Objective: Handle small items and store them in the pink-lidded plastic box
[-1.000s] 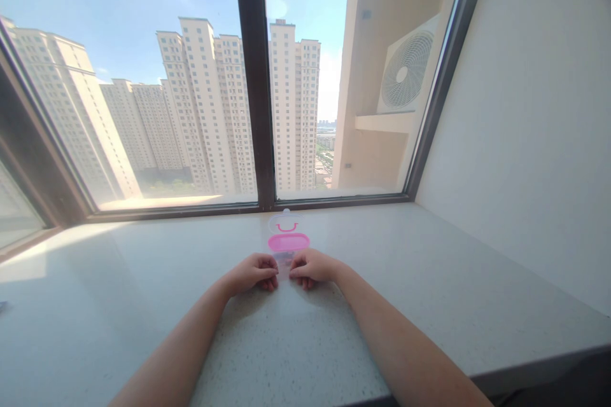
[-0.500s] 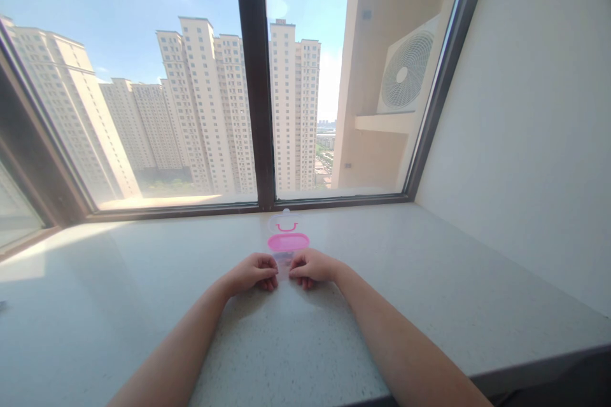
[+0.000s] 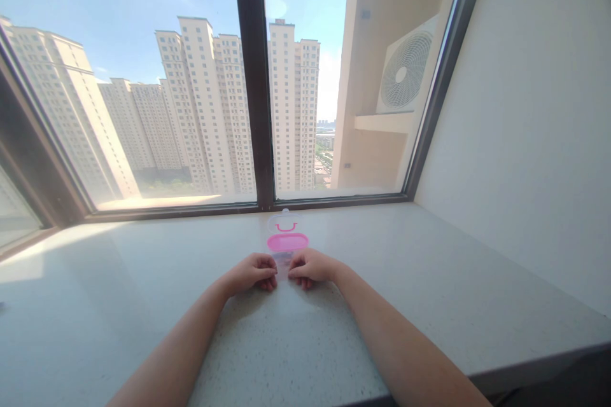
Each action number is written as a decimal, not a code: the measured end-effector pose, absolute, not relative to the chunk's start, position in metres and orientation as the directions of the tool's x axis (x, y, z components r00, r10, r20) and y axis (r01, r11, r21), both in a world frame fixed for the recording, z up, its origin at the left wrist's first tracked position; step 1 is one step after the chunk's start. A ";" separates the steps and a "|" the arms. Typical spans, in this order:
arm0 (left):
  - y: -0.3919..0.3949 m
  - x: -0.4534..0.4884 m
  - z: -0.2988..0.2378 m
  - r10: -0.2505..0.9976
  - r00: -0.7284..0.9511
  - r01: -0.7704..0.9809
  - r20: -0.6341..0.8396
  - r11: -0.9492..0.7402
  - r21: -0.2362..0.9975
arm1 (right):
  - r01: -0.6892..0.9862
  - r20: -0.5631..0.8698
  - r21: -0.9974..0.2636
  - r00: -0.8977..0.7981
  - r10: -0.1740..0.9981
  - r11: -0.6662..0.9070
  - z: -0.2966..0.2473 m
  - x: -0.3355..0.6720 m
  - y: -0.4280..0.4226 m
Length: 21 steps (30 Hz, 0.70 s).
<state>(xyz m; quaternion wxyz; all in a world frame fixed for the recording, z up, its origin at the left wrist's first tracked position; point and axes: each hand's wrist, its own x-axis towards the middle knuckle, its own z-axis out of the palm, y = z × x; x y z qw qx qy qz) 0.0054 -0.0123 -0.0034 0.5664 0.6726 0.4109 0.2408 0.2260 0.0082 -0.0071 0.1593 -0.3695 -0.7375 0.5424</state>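
A small clear plastic box (image 3: 282, 272) with a pink rim (image 3: 287, 241) stands upright on the sill just beyond my hands. Its see-through lid (image 3: 285, 224), with a pink handle, is raised at the back. Something dark shows faintly through the box's front wall. To the left of the box's front, my left hand (image 3: 258, 272) has its fingers curled and the thumb pressed to them. My right hand (image 3: 310, 267) mirrors it on the right, also closed. A narrow gap parts the two hands. Whether the fingers pinch anything small cannot be made out.
The pale speckled sill (image 3: 286, 343) runs up to a brown window frame (image 3: 260, 108). A white wall (image 3: 525, 108) bounds the right side. At the far left edge lies a small dark object (image 3: 2, 306), mostly cut off. The sill's front edge (image 3: 534, 362) shows at lower right.
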 end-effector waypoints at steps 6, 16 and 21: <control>-0.013 0.006 -0.003 0.828 0.540 0.282 -0.151 -0.009 0.959 | 0.368 -0.154 -0.917 -0.684 0.713 0.155 -0.009 0.226 0.009; -0.013 0.006 -0.002 0.826 0.545 0.281 -0.145 -0.017 0.960 | 0.373 -0.161 -0.917 -0.673 0.721 0.142 -0.007 0.226 0.008; -0.012 0.006 -0.003 0.828 0.542 0.277 -0.146 -0.012 0.961 | 0.382 -0.169 -0.914 -0.669 0.724 0.139 -0.006 0.226 0.008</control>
